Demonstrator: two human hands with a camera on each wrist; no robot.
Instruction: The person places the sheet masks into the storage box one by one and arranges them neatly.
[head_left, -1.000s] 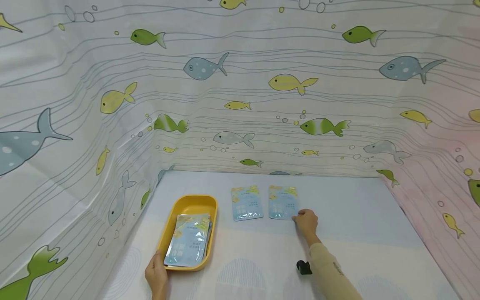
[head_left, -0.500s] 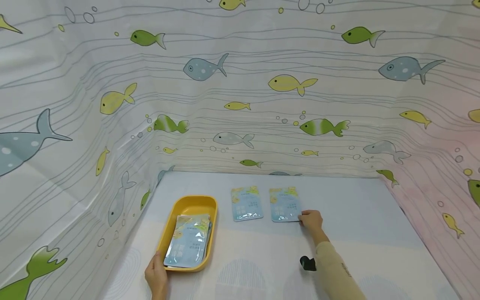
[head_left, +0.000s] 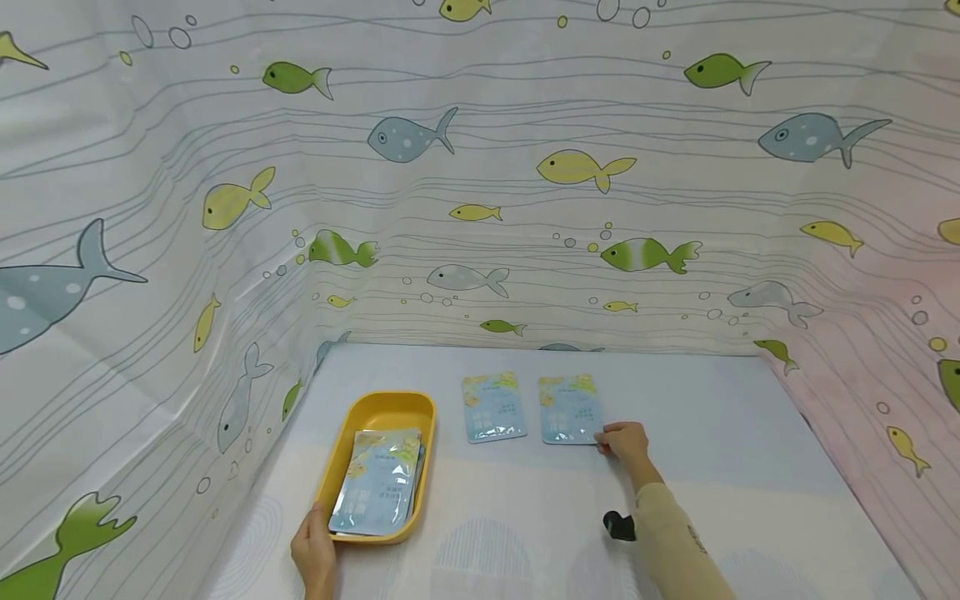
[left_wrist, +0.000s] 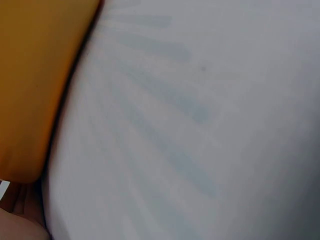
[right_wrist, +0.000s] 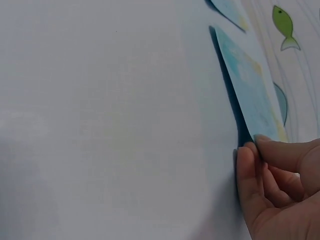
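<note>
My left hand (head_left: 312, 550) grips the near left corner of a yellow plastic tray (head_left: 390, 410). A small stack of flat, shiny light-blue packets (head_left: 375, 483) lies in it. With thumb and index finger, my right hand (head_left: 627, 443) pinches the near right corner of another blue packet (head_left: 570, 408). In the right wrist view, that packet (right_wrist: 245, 85) has its near edge tilted up over a dark shadow, the thumb on top and a finger beneath. To its left, a matching packet (head_left: 494, 407) lies flat on the table.
A white and pale-blue patterned cloth covers the table (head_left: 510, 492). A curtain (head_left: 480, 192) printed with fish stands along the back and both sides. Beside my right sleeve (head_left: 675, 542) is a small black object (head_left: 619, 526).
The right-hand packet has shifted slightly right and toward me, along with my right hand and forearm. My left hand and the tray have stayed in place.
</note>
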